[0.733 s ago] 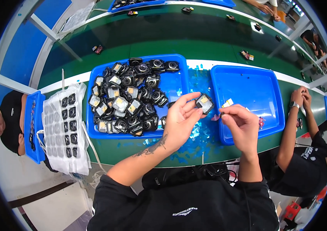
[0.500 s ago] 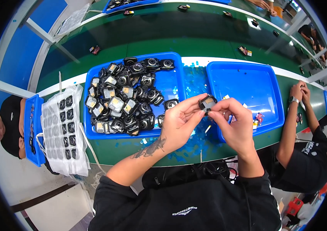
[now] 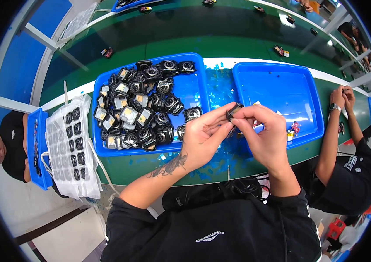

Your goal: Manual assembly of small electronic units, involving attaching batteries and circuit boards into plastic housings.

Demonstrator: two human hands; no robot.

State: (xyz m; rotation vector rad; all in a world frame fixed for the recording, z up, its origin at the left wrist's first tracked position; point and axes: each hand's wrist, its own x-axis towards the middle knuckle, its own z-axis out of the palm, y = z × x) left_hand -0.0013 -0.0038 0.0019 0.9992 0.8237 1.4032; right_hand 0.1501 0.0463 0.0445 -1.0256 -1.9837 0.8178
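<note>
A small black watch case (image 3: 234, 112) is held between my two hands, tilted with its thin edge toward me. My left hand (image 3: 206, 139) grips it from the left with thumb and fingers. From the right, the thumb and forefinger of my right hand (image 3: 266, 135) pinch it too. To the left, a blue tray (image 3: 203, 89) carries a heap of similar watch cases (image 3: 138, 99), some showing round sensor backs, others pale squares. My hands are over the gap between that tray and a second blue tray (image 3: 272, 94), which holds a few small parts (image 3: 295, 127) near its front edge.
Blue film scraps (image 3: 220, 87) litter the green bench between the trays. A white pocketed plastic tray (image 3: 59, 144) with several watch cases stands at the left. Beyond, small parts (image 3: 281, 51) lie on a green belt. Co-workers (image 3: 342, 170) sit to the right and left.
The watch case has turned from showing its flat face to showing its edge. My right fingers have closed in over it. The view has shifted slightly.
</note>
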